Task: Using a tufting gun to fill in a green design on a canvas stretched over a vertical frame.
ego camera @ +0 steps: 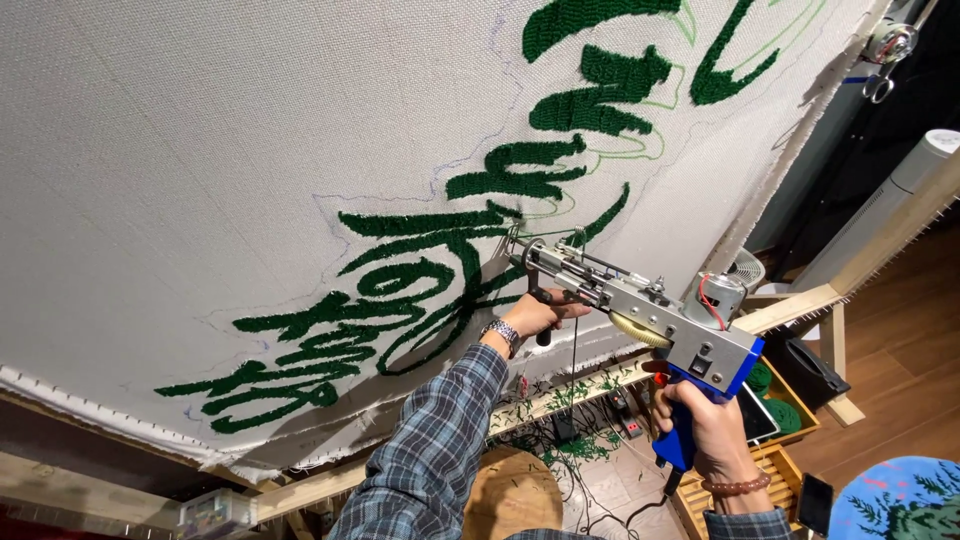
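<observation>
The plaid sleeve (430, 450) of the left arm is lying nearest the camera, rising from the bottom edge. The left hand (530, 315), wearing one metal wristwatch (502, 333), is wrapping its fingers (565, 312) closed around the black front handle (541, 318) of the tufting gun (640, 310). The right hand (705, 420), wearing one brown bead bracelet (735, 487), is curling its fingers (668, 392) shut around the blue rear grip (680, 440) of the same gun, beside a small red button.

One tufting gun is showing, its grey metal body tilting up and left, its tip touching the stretched cloth (200, 150) at the edge of the green tufted lettering (400, 290). One small motor with red wiring is sitting on top of the gun's rear. A thin strand is hanging down from the gun's body between the two hands.

The white cloth is filling most of the view, carrying several green tufted strokes and thin outlines not yet filled. It is being held on one wooden frame (790, 305), whose lower rail is running directly behind both hands.

Below the rail, green yarn scraps (580, 445) are littering the floor among black cables. One round wooden stool top (520, 495) is standing under the left forearm. One wooden crate (775, 400) holding green yarn balls is standing just right of the gun. One pair of scissors (880, 88) is hanging at the upper right corner.
</observation>
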